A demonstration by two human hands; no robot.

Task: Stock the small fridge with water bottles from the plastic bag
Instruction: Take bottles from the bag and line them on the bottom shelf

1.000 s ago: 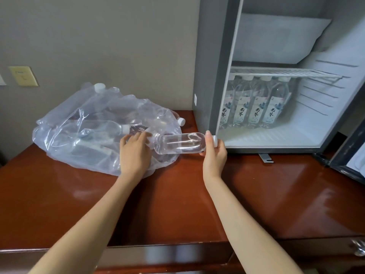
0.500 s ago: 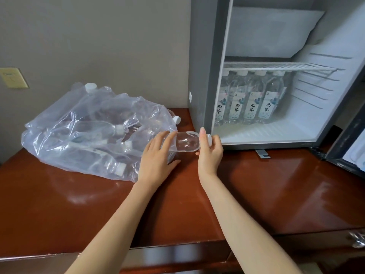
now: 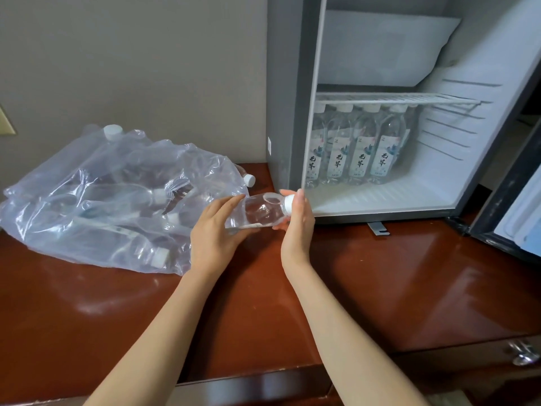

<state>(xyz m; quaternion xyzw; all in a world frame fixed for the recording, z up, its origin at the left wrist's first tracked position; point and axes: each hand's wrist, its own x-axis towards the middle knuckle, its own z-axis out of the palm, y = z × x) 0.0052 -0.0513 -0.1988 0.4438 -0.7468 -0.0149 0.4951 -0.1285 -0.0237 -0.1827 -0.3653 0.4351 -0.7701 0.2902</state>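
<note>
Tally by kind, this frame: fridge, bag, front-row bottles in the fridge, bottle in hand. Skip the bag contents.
small fridge: 1
plastic bag: 1
front-row fridge bottles: 4, with more behind that can't be counted
water bottle gripped by left hand and right hand: 1
Total: 7

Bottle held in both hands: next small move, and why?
Probably tip the bottle upright and carry it onto the fridge's bare floor, in front of the standing row. It lies sideways, cap toward the open fridge, with left hand at its base and right hand at the cap.
</note>
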